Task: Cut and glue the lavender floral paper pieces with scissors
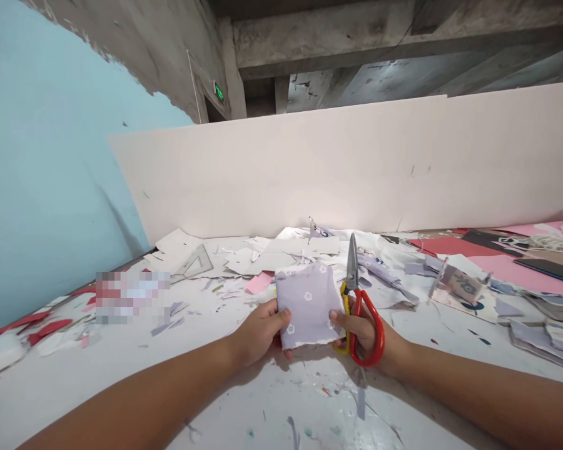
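Holding a lilac fabric square (308, 304) upright over a littered white table (122, 375).

Soft cloth, roughly square, is printed with small white flowers and has a pale raw bottom edge. The left hand (258, 334) pinches its left edge, thumb in front, fingers curled shut behind. The right hand (363, 331) grips the right edge while also closed through the glossy red loops of metal-bladed scissors (359, 306), blades shut and pointing up. Both forearms stretch forward, converging. Paper scraps (263, 253) and pink sheets (511, 265) lie beyond.
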Demonstrator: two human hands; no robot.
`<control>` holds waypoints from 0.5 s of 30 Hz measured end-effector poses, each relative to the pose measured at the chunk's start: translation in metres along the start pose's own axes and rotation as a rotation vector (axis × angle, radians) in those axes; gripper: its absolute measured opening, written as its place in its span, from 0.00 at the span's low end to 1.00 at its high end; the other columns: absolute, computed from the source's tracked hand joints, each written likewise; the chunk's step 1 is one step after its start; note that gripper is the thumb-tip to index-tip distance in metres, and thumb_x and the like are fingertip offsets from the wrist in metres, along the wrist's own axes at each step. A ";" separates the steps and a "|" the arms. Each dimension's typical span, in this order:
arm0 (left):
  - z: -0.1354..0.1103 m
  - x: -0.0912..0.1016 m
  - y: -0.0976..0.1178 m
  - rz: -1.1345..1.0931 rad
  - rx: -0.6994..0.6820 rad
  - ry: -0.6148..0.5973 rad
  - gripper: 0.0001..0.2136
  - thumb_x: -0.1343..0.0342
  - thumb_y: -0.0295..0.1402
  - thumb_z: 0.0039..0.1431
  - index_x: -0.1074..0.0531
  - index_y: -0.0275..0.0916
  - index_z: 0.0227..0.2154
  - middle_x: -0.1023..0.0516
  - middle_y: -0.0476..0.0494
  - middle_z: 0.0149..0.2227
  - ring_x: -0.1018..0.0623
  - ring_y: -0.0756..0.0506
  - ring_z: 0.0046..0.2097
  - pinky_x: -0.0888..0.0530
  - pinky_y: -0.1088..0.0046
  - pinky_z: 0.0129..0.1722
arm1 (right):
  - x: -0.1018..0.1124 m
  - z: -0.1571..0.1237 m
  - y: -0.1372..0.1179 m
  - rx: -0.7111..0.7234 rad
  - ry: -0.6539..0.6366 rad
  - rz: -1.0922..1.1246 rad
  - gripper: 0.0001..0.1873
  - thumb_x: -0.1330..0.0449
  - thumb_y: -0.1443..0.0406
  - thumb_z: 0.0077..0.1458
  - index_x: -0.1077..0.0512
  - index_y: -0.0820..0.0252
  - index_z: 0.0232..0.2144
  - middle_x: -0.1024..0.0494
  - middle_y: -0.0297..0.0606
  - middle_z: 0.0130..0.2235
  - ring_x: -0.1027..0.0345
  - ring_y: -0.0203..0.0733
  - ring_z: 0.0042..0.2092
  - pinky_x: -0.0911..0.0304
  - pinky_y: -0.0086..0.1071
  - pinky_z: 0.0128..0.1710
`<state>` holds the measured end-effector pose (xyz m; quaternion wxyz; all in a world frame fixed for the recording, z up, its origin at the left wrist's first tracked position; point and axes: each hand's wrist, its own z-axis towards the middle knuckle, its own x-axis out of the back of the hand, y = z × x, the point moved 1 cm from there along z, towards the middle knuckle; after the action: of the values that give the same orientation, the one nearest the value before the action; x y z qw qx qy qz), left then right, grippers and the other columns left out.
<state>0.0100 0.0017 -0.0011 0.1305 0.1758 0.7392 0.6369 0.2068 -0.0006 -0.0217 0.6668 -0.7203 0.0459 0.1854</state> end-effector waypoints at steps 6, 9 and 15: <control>0.007 0.005 -0.004 0.066 -0.139 0.103 0.16 0.52 0.45 0.53 0.37 0.35 0.34 0.30 0.49 0.18 0.31 0.53 0.17 0.35 0.78 0.18 | -0.003 0.005 0.000 -0.037 -0.064 0.105 0.12 0.36 0.62 0.40 0.33 0.61 0.26 0.28 0.33 0.22 0.33 0.36 0.21 0.39 0.28 0.22; 0.008 0.008 -0.003 0.046 -0.141 0.107 0.17 0.52 0.46 0.53 0.38 0.35 0.35 0.29 0.48 0.20 0.29 0.52 0.19 0.36 0.78 0.20 | -0.004 0.007 -0.004 -0.008 -0.112 0.121 0.12 0.34 0.65 0.36 0.34 0.63 0.22 0.28 0.34 0.19 0.33 0.35 0.22 0.40 0.27 0.23; 0.002 0.003 -0.001 0.035 0.000 -0.092 0.17 0.46 0.42 0.49 0.35 0.32 0.34 0.27 0.42 0.24 0.26 0.49 0.23 0.40 0.78 0.17 | -0.001 0.004 -0.004 -0.023 -0.077 0.038 0.11 0.37 0.65 0.43 0.37 0.60 0.24 0.29 0.31 0.19 0.37 0.33 0.21 0.39 0.30 0.25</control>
<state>0.0080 0.0047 -0.0026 0.1532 0.2177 0.7291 0.6305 0.2067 0.0032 -0.0180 0.6563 -0.7192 0.0317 0.2259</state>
